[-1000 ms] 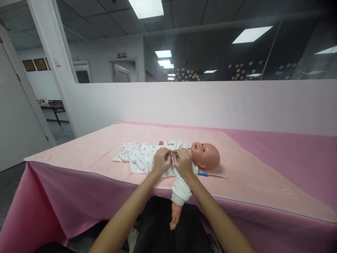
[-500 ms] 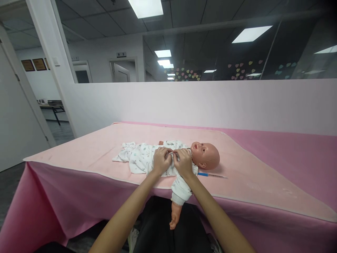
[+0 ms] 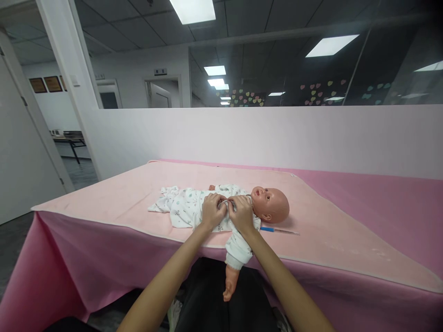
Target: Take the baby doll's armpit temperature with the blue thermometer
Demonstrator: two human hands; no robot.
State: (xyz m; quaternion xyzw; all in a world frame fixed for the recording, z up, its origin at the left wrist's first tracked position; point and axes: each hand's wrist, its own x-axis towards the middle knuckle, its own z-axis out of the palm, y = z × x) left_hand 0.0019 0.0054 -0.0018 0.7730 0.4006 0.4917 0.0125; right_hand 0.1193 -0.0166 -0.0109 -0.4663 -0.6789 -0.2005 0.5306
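Hardly anything has shifted since half a second ago: the left hand point(image 3: 212, 213) and right hand point(image 3: 242, 213) rest at the same spot above the doll point(image 3: 223, 225), though the thin white strip point(image 3: 224, 201) between them now shows a plainer curve. The fingers point(image 3: 217, 198) of both hands pinch it. Face up beneath the fingers, the doll has a smooth, rounded, glossy head point(image 3: 274, 205) to their right, its printed cloth suit point(image 3: 185, 208) stretching left. Rightward and nearer lies a slim blue-handled tool point(image 3: 268, 229) on the pale-pink blanket point(image 3: 332, 240).
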